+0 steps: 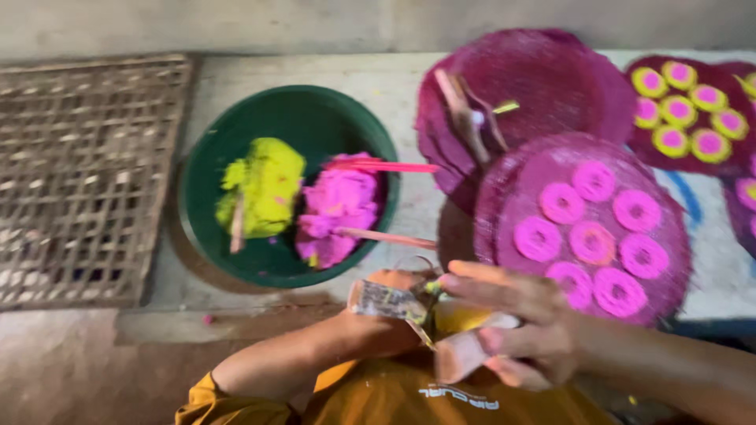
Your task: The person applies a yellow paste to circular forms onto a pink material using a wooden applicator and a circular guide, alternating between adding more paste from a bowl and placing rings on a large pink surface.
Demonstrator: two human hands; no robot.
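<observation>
My left hand and my right hand meet low in the middle, over my orange shirt. Between them is a small crumpled packet with a shiny printed wrapper, and the left hand grips it. The right hand's fingers are spread above a flat pinkish-brown piece that it holds underneath. Just beyond the hands lies a round magenta mat carrying several pink rings. The picture is blurred, so finer detail of the grip is unclear.
A green bowl holds a yellow-green lump, a pink lump and pink sticks. Stacked magenta mats lie behind. Another mat with yellow-and-pink rings sits far right. A bamboo lattice lies left.
</observation>
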